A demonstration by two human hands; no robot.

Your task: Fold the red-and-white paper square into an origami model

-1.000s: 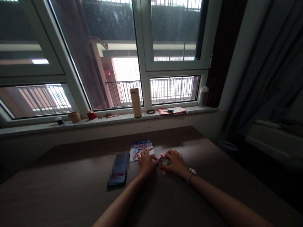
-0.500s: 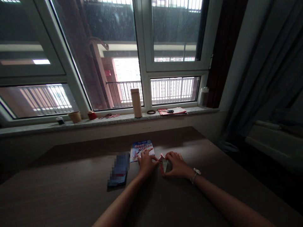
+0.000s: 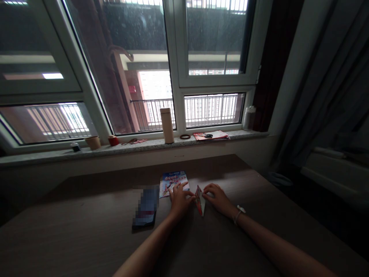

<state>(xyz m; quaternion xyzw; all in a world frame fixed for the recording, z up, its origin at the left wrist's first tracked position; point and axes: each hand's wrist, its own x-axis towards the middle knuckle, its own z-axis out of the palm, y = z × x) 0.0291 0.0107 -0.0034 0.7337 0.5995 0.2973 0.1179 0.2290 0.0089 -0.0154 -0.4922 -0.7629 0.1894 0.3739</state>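
A small piece of folded paper [image 3: 200, 201], red and pale with pointed ends, stands between my hands on the dark wooden table [image 3: 95, 246]. My left hand [image 3: 180, 202] pinches its left edge between thumb and index finger; the other fingers spread over a colourful printed leaflet [image 3: 168, 177]. From the right, my right hand [image 3: 219, 201] closes thumb and index finger on the paper's upper right edge. A bracelet [image 3: 238, 214] circles my right wrist. Left of the leaflet lies a dark phone [image 3: 147, 207], partly pixelated.
On the stone windowsill [image 3: 138, 148] behind the table stand a beige bottle [image 3: 167, 126], a brown cup [image 3: 93, 142], a red spool [image 3: 113, 140] and a clear jar [image 3: 249, 119]. Scissors [image 3: 208, 135] rest on red-edged papers [image 3: 221, 135]. A bead bracelet [image 3: 185, 136] lies beside the bottle.
My right hand has moved from around the paper to its upper right edge, so more of the paper shows. The paper looks narrower, and my left hand has stayed nearly still.
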